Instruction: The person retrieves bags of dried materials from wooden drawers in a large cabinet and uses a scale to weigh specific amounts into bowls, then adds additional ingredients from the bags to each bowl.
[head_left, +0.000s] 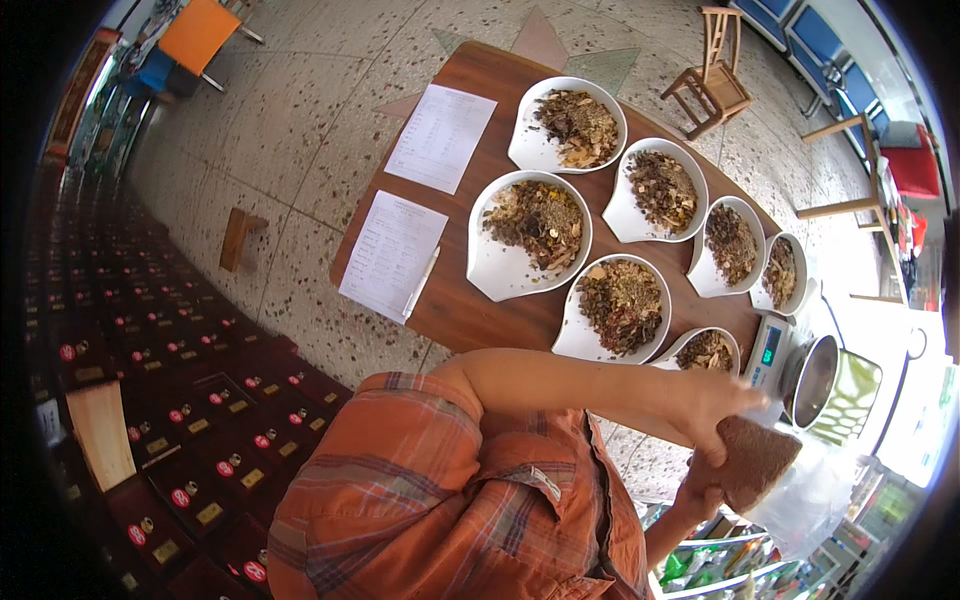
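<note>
A clear plastic bag (814, 502) hangs at the lower right, with a mass of fine brown material (761, 461) at its left that looks packed inside it. My right hand (701, 499) grips this brown mass from below. Reaching across from the left, my left hand (709, 412) has its thumb against the mass. Its blurred fingers are spread above the top corner, and whether they pinch the plastic is unclear. Just beyond them, a metal bowl (814, 382) rests on a digital scale (769, 349) with a lit display.
Several white scoop-shaped trays (491, 251) of mixed dried herbs stand on the wooden table (480, 319). Two printed sheets (440, 139) and a white pen (422, 285) lie at its left end. Dark numbered drawers (202, 450) line the left side, one pulled out. A wooden chair (709, 86) stands beyond.
</note>
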